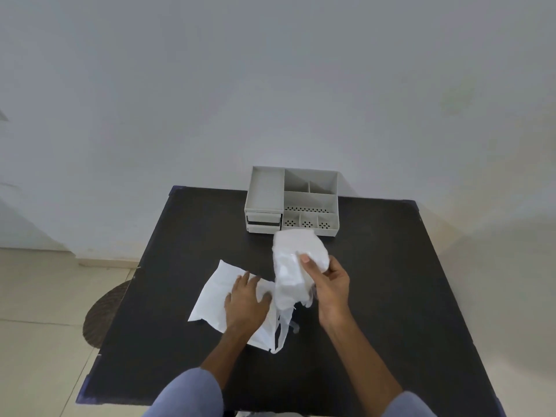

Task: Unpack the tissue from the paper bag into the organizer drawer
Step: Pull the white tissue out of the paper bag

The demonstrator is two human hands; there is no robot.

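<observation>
Tissue (296, 260) mid-frame, clear of counter (391, 296), right hand (329, 284) grip closed round it. Left hand (246, 299) flat, open, pinning bag (210, 299). Next: carry to organizer (293, 200) upper centre; open drawer (264, 226) first.

sleeves (192, 392): light blue, pushed up | forearms bare | hands (245, 299) bare

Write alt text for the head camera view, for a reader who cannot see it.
A person's right hand lifts a white pack of tissue above a black table, while the left hand presses a flattened white paper bag down. A grey organizer with small drawers stands at the table's far edge.
</observation>
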